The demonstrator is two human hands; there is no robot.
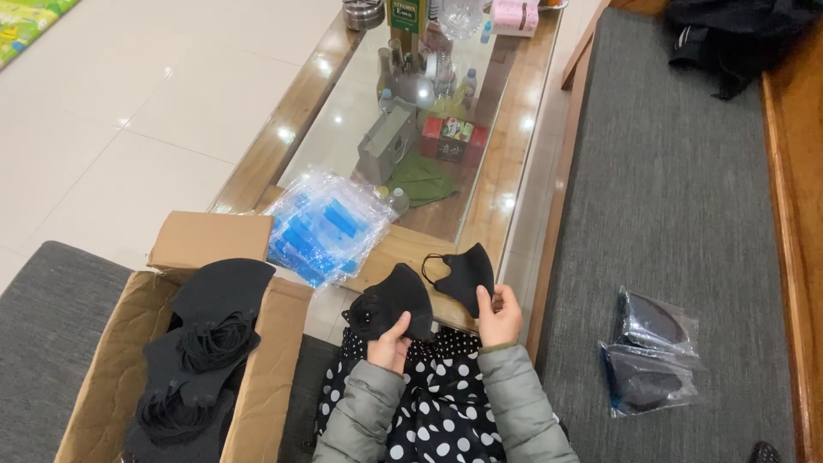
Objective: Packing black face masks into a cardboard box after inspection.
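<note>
Head view: the left hand (390,343) is closed around a small bunch of black masks (393,300), thumb on top, and the right hand (499,315) pinches a single black mask (465,274) by its lower edge, just beside the bunch and over the near edge of the glass-topped worktop (506,129). To do this well, I judge the single mask should stay held by its edge, ear loop hanging free, so it does not snag the bunch (the loops tangle easily).

On the worktop, near the hands, lies one heap of clear blue-printed bags (321,225). To the left, one open cardboard box (266,360) holds a stack of black masks with loose loops, too many to count. On the grey cushion (677,197) to the right lie two bagged masks (650,351).
</note>
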